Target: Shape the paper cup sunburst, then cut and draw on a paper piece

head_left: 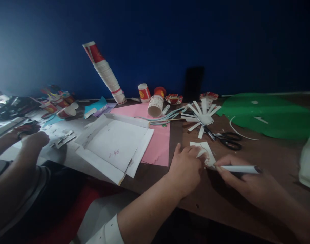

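Observation:
My right hand (241,178) is closed around a white marker (240,169), its tip low at the edge of a small white paper piece (207,149). With bent fingers, my left hand (186,168) presses that paper to the brown table; its fingertips partly cover it. A smaller curled or cut paper shape seems to lie on top, but blur hides its outline. Just beyond the paper lie black-handled scissors (228,139), their blades reaching toward a fan of white paper strips (204,118).
A white box lid (111,142) rests on pink paper (158,142). Behind are a tall leaning stack of paper cups (106,74), more cups (155,105) and pale blue strips (165,118). Green paper (269,118) lies right. At left, another person's hands (34,139) are over the table.

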The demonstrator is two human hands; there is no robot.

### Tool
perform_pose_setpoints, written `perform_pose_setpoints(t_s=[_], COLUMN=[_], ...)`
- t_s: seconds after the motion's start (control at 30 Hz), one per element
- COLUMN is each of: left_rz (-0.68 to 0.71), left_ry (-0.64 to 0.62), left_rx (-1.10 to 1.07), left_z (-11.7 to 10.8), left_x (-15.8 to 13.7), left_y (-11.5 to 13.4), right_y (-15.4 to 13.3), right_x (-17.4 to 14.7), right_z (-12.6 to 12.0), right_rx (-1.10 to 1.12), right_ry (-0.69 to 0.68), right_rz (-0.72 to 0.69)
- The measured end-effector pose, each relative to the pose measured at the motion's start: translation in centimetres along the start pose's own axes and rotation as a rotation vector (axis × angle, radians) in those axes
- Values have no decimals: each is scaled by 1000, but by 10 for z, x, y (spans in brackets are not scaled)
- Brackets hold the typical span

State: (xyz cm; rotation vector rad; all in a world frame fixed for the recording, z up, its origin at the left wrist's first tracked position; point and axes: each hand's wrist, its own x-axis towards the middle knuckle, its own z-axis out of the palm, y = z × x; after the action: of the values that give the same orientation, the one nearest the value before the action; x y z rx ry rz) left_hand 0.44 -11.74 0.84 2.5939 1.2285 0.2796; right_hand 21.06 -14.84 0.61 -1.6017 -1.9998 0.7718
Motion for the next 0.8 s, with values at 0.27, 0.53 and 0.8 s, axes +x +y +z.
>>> perform_pose_setpoints(t_s=[0.27, 0.53, 0.8], left_rz=[4, 4, 9], left_ry=[2, 5, -25], left_rx=[11, 26, 12], left_z=[1, 2, -3], left_x=[2, 1, 1], left_y=[0, 0, -2], right_y=[-2, -5, -17], right_x=[0, 4, -4], right_z=[0, 3, 3], right_rx=[-2, 37, 84], right_ry=[20, 47, 77], right_rz=[-27, -31, 33])
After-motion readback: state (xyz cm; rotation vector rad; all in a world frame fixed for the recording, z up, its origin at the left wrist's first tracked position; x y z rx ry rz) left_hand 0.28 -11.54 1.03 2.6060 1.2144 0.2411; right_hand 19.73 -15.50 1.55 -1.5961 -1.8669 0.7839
